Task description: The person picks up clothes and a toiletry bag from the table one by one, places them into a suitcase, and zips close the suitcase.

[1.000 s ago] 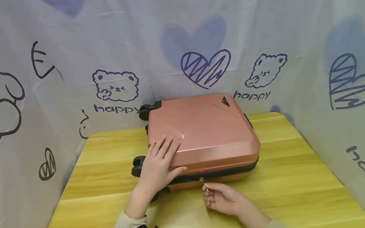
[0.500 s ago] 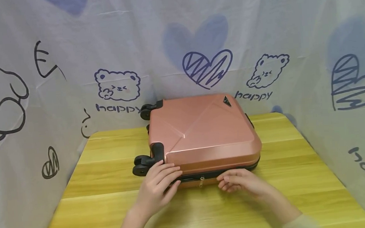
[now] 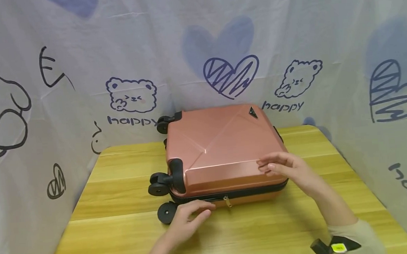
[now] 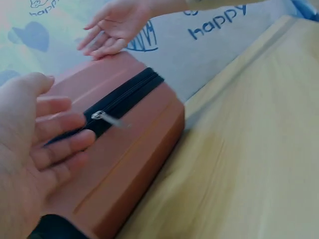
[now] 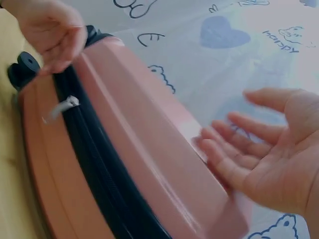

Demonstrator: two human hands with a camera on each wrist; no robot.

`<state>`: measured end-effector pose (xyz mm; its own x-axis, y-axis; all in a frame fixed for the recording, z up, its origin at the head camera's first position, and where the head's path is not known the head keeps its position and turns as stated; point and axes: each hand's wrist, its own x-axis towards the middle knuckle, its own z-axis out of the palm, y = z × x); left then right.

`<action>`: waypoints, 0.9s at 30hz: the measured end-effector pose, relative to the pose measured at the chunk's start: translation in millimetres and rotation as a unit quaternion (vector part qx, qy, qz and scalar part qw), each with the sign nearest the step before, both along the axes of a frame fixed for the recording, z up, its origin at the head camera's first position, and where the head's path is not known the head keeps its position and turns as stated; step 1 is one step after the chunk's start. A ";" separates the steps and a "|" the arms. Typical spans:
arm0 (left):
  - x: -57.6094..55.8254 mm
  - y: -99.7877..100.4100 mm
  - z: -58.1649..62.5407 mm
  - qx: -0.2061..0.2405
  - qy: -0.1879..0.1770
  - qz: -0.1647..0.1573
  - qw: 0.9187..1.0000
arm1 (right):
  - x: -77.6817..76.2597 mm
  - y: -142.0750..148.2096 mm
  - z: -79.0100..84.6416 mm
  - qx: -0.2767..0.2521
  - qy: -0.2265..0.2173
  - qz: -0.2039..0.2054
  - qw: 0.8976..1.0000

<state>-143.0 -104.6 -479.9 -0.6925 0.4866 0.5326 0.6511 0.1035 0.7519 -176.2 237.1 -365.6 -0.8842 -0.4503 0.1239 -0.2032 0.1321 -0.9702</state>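
Note:
A pink hard-shell suitcase [image 3: 225, 141] lies flat on the table, its wheels [image 3: 159, 184] toward the left. Along its front side runs a black zipper band [image 4: 124, 97], and a metal zipper pull [image 3: 227, 201] hangs from it. My left hand [image 3: 188, 223] is by the front left side, near the zipper band, its fingers relaxed and holding nothing. Over the front right edge of the lid is my right hand [image 3: 290, 168], fingers loosely bent and nothing held. In the right wrist view its fingertips are at or close to the shell; contact is unclear.
The yellow wood-grain table [image 3: 126, 240] extends around the suitcase. White cloth walls [image 3: 184, 46] with hearts and bear drawings stand behind and at both sides. A black strap with a small device [image 3: 331, 247] sits on my right wrist.
My right hand has let go of the zipper pull and moved right and up toward the lid. The left hand has come off the lid, down to the front side.

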 end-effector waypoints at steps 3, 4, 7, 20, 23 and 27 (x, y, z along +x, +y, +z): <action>1.2 7.2 -5.7 -0.021 -0.149 -0.039 0.988 | -5.1 1.5 3.4 -0.026 0.048 -0.025 0.998; 1.2 9.8 -7.3 -0.024 -0.193 -0.052 0.980 | -7.2 1.7 3.3 -0.029 0.062 -0.032 0.997; 0.8 17.1 -12.6 -0.023 -0.287 -0.083 0.954 | -15.9 2.4 0.4 0.005 0.112 -0.057 0.992; -2.3 33.3 -27.9 0.098 -0.506 -0.142 0.845 | -32.7 0.6 -24.4 0.359 0.380 -0.077 0.849; -3.2 40.7 -29.3 0.162 -0.556 -0.161 0.800 | -32.7 -0.2 -25.3 0.365 0.395 -0.079 0.840; -2.9 49.2 -30.4 0.228 -0.608 -0.176 0.740 | -33.0 0.2 -27.9 0.360 0.399 -0.086 0.839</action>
